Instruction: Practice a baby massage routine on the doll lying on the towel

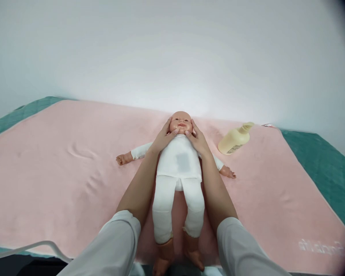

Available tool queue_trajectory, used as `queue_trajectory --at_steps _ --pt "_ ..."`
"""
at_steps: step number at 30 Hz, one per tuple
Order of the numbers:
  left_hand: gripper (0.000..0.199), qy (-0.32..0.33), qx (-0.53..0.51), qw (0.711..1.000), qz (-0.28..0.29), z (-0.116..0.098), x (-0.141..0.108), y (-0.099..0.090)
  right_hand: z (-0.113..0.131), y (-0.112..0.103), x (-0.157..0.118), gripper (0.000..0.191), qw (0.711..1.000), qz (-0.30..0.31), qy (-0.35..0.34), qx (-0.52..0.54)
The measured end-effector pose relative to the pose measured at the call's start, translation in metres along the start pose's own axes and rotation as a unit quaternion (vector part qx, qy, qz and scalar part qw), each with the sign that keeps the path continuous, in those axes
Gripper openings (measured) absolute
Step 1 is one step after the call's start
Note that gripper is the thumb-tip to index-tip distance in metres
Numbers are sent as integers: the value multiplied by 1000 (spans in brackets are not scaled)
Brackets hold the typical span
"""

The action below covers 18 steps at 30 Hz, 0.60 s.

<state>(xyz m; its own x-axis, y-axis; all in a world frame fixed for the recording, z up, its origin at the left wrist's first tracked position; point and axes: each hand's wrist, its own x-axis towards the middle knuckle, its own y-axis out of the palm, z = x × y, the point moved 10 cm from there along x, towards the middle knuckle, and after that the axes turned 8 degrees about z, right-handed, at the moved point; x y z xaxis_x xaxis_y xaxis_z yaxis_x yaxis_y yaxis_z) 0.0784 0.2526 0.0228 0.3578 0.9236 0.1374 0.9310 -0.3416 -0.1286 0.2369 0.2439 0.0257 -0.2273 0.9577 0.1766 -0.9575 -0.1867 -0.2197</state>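
Note:
A baby doll [178,157] with a white cloth body lies on its back, its head away from me and its feet toward me. My left hand [163,137] cups one side of its head, the thumb resting by the chin. On the other side my right hand [199,140] does the same, with its thumb near the jaw. The fingers of both hands reach up along the cheeks toward the ears, and the backs of the hands hide part of the doll's shoulders. Its arms stretch out sideways beyond my forearms.
Under the doll spreads a pink blanket [60,172] over a green cover [319,165]. A pale yellow pump bottle [232,141] stands tilted to the right of the doll. A white wall [172,53] rises behind. At the lower left runs a white cable or tube [46,243].

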Motion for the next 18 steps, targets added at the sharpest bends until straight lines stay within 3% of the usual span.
queue_trajectory --at_steps 8,18 --pt "101 16 5 999 -36 3 5 2 -2 1 2 99 997 -55 -12 -46" --pt "91 28 18 998 -59 6 5 -5 1 -2 1 93 996 -68 -22 -61"
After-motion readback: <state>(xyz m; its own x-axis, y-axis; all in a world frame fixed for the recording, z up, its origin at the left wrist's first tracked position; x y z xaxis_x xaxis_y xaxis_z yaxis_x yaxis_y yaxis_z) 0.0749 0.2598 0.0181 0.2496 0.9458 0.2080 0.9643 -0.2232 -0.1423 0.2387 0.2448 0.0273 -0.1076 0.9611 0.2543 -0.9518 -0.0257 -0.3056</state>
